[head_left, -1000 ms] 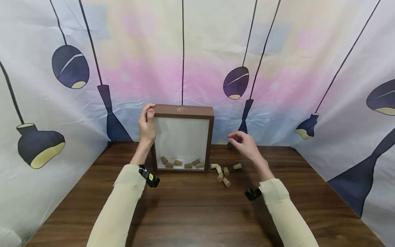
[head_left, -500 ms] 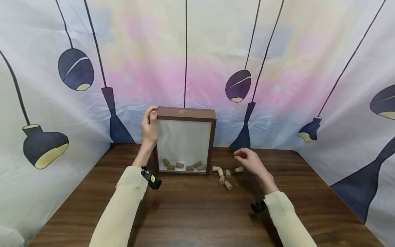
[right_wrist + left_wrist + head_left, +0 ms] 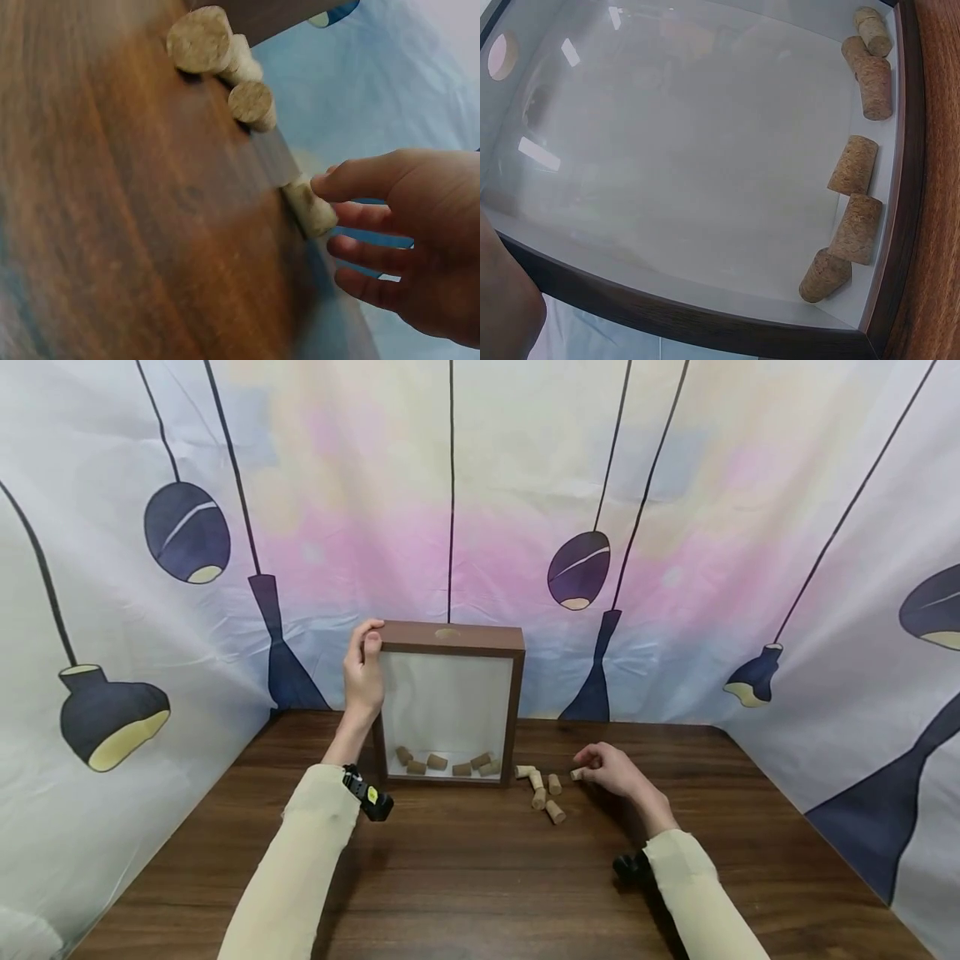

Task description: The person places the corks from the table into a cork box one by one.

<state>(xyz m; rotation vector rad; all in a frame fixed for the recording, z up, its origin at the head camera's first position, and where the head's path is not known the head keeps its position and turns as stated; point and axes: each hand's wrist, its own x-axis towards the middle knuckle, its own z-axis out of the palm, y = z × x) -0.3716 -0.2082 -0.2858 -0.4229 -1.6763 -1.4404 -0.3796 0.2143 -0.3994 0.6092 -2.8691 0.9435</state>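
Observation:
A brown wooden shadow box (image 3: 519, 710) with a clear front stands upright on the table. Its top side has an oval hole (image 3: 447, 633). Several corks (image 3: 855, 229) lie along the box floor behind the clear front. My left hand (image 3: 363, 672) grips the box's upper left corner, with the thumb on the front edge. To the right of the box, my right hand (image 3: 613, 771) pinches a single cork (image 3: 307, 208) at the table surface, the thumb on its near side and the index finger partly hidden behind it.
Several loose corks (image 3: 538, 798) lie on the dark wood table (image 3: 480, 877), close to the box's lower right corner. A fabric backdrop (image 3: 480, 552) printed with hanging lamps rises behind the table and along both sides.
My right hand has come down from above the table to the outermost loose cork and taken it between thumb and finger. My left hand keeps its grip on the box.

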